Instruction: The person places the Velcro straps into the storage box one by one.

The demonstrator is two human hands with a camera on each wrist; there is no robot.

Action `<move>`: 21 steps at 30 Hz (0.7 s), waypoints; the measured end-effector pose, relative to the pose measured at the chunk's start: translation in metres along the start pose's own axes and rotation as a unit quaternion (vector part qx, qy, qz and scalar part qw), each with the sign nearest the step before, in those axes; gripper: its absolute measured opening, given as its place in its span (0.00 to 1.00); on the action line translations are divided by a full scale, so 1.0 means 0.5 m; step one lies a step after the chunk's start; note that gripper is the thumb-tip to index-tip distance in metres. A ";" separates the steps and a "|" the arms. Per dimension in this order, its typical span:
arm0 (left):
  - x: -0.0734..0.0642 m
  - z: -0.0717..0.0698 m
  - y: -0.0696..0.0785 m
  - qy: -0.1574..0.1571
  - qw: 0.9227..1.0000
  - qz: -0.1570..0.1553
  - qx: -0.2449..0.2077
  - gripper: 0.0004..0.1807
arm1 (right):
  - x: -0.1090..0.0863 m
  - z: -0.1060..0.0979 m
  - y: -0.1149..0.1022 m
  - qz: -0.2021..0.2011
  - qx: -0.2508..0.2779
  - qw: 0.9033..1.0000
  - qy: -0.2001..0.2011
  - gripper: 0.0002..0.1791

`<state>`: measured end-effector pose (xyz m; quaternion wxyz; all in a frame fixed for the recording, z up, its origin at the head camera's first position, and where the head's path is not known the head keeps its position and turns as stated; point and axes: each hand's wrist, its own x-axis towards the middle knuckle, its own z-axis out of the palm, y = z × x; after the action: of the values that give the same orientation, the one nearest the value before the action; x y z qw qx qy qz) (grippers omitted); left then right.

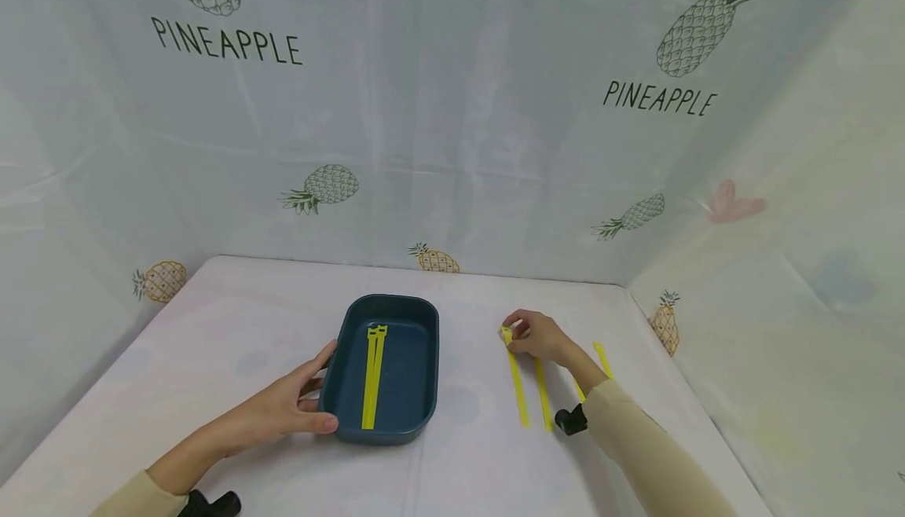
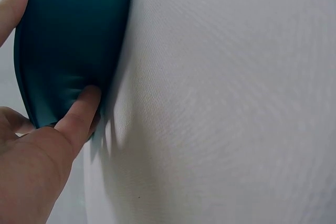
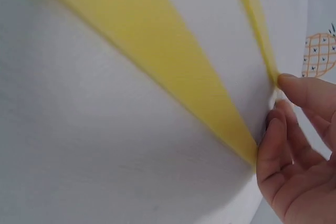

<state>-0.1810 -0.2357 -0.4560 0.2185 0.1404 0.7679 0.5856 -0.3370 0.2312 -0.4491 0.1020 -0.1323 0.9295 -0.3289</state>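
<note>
In the head view my left hand (image 1: 283,403) rests against the left side of a dark blue-green rectangular box (image 1: 385,436), its fingers and thumb spread along the outer wall. The left wrist view shows a fairly straight finger (image 2: 81,111) pressing that wall. Two yellow straps with slotted heads, like cable ties (image 1: 373,379), lie side by side inside the box. Right of it, my right hand (image 1: 537,336) pinches the far, headed end of another yellow cable tie (image 1: 518,391), whose tail runs toward me along the table. Thumb and fingers partly hide that end.
Beside the right hand lies another yellow cable tie (image 1: 544,399). More show around the right forearm, one beyond it (image 1: 601,356), partly covered by the arm. Pale cloth (image 1: 467,470) covers the table, and a pineapple-print curtain (image 1: 452,132) hangs behind.
</note>
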 end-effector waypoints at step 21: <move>0.000 0.000 -0.007 -0.003 1.000 0.004 -0.005 0.64 | -0.024 0.014 -0.014 -0.009 0.119 0.992 -0.028 0.20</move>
<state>-0.1810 -0.2368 -0.4594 0.2195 0.1444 0.7639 0.5895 -0.3227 0.2257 -0.4487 0.1404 -0.1370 0.8793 -0.4341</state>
